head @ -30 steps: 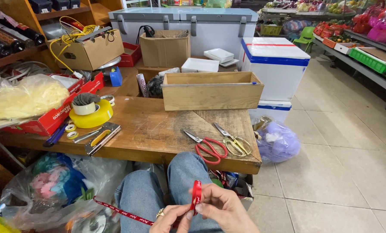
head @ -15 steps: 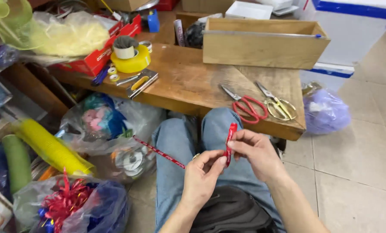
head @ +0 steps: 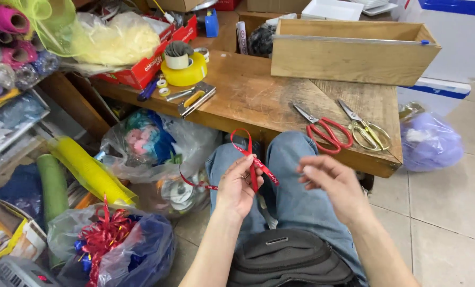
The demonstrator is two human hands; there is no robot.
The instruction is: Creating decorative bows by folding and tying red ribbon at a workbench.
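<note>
Two hands work over the person's lap, above jeans-clad knees. The left hand (head: 237, 186) is closed in a pinch on a red ribbon (head: 253, 159), fingers curled round the band where it crosses itself. Above that pinch the ribbon rises in one loop, its top just in front of the counter (head: 258, 95) edge; one short tail slants down to the right toward the other hand, and a longer length trails off left and down toward the bags on the floor. The right hand (head: 330, 180) is loosely open, fingers spread and slightly bent, holding nothing; it sits just beside the ribbon's short tail, not touching it.

Below the hands lies one black bag (head: 290, 263) on the lap. On the wooden counter beyond the knees lie two pairs of scissors, one pair of red-handled scissors (head: 325, 130) and one pair of gold-handled scissors (head: 367, 133), side by side near the right corner. Behind them stands one long wooden box (head: 354, 53). To the left on the counter sit one yellow tape roll (head: 184, 72) with a smaller roll on it, and one metal stapler (head: 195, 99). On the floor left of the knees lie several clear plastic bags, one holding a red bow (head: 104, 234), and one yellow mesh roll (head: 86, 170). One purple bag (head: 428, 141) sits by the counter's right end.
</note>
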